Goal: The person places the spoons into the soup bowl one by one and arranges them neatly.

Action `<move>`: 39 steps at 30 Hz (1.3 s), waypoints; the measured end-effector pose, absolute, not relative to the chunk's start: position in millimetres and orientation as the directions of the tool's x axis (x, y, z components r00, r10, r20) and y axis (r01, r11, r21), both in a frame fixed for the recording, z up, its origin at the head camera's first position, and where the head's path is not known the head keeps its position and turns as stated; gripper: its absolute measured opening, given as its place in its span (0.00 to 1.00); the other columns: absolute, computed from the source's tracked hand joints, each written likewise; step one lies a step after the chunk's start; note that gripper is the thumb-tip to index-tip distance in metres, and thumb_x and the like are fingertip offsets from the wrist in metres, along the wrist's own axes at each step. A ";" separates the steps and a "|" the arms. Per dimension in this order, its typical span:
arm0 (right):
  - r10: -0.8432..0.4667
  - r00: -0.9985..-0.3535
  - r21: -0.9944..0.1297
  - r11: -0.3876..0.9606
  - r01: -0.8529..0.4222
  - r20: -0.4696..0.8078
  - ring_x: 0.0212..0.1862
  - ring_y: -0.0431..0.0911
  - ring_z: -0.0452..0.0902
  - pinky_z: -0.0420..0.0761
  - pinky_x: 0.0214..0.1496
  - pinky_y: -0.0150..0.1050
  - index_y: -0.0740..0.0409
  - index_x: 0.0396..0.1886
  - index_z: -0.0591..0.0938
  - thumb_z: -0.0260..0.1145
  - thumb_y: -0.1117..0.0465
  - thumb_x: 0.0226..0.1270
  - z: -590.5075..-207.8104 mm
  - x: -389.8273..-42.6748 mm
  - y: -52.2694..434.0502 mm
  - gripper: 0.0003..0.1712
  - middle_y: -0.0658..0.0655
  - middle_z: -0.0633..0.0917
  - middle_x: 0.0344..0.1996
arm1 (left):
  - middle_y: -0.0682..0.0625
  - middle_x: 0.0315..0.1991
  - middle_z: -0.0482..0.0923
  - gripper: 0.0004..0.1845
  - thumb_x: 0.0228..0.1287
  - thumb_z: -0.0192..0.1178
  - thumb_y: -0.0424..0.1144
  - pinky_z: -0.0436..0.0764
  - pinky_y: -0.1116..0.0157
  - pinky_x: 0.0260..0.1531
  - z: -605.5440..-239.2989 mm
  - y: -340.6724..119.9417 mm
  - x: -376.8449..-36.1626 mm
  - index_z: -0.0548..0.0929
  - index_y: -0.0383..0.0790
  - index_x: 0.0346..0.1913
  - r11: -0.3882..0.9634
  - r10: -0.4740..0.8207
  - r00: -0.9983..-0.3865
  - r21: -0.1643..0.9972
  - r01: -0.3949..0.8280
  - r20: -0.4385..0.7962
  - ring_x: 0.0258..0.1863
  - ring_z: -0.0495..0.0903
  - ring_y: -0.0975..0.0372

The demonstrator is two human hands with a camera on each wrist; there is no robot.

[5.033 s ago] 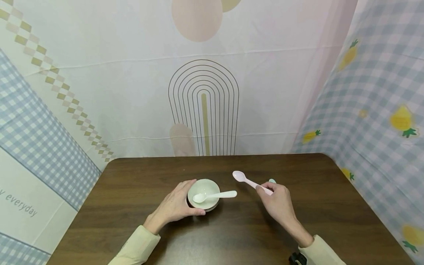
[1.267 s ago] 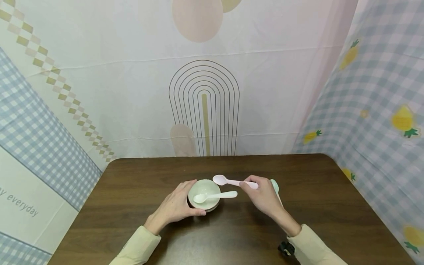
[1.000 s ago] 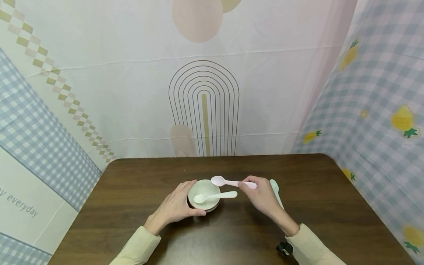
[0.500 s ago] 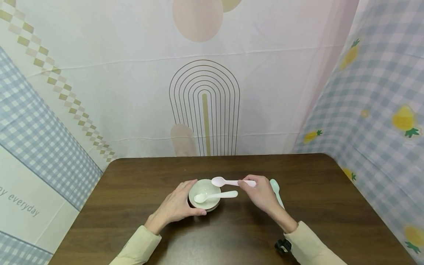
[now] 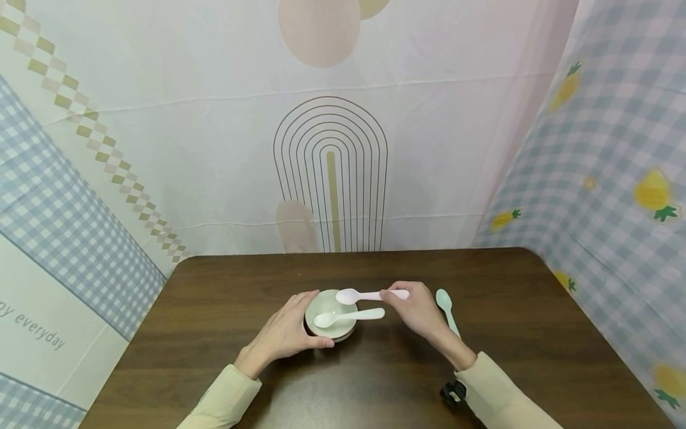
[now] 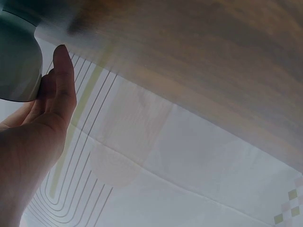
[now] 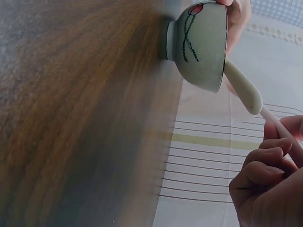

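A small pale-green bowl point(image 5: 321, 302) stands on the table, steadied by my left hand point(image 5: 281, 329), thumb at the near side and fingers round the far left. Inside it leans a white spoon point(image 5: 361, 315), its handle sticking out over the right rim. My right hand point(image 5: 417, 307) pinches a pink spoon point(image 5: 370, 295) by the handle; the spoon's head overlaps the bowl's upper right rim. In the right wrist view, the bowl's wall point(image 7: 203, 56) carries a red and dark-green design, and the white spoon's handle point(image 7: 244, 87) lies close to the pink one.
A mint-green spoon point(image 5: 443, 301) lies right of my right hand, its handle end hidden by the forearm. The brown wooden table point(image 5: 236, 274) meets a patterned cloth backdrop point(image 5: 225, 179) at its far edge. Checked cloth point(image 5: 600, 196) hangs on the right.
My right hand has carried the pink spoon leftward from near the mint spoon until its head overlaps the bowl. More of the mint spoon shows. My left hand and the bowl have stayed put.
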State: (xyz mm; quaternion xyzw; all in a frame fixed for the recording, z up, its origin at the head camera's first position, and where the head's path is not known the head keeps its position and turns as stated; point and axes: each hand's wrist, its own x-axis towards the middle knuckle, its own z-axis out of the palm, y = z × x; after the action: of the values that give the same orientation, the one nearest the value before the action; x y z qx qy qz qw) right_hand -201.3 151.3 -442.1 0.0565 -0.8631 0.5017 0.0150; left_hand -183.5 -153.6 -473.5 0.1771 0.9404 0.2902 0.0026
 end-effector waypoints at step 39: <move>-0.239 -0.971 -0.913 0.401 -0.078 -0.022 0.27 0.38 0.67 0.66 0.28 0.31 0.67 0.31 0.89 0.72 0.57 0.70 -450.6 -214.9 140.4 0.15 0.45 0.76 0.20 | 0.42 0.75 0.78 0.62 0.46 0.84 0.66 0.82 0.41 0.65 -474.8 -154.3 -184.7 0.71 0.38 0.81 0.769 0.343 -0.933 0.538 0.345 0.109 0.73 0.78 0.49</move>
State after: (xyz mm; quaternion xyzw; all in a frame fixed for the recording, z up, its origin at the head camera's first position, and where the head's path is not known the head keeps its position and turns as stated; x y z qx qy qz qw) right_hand -214.9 140.4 -450.6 0.0949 -0.8335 0.5391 -0.0748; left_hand -184.7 -154.3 -474.8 0.1829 0.9404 0.2866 -0.0024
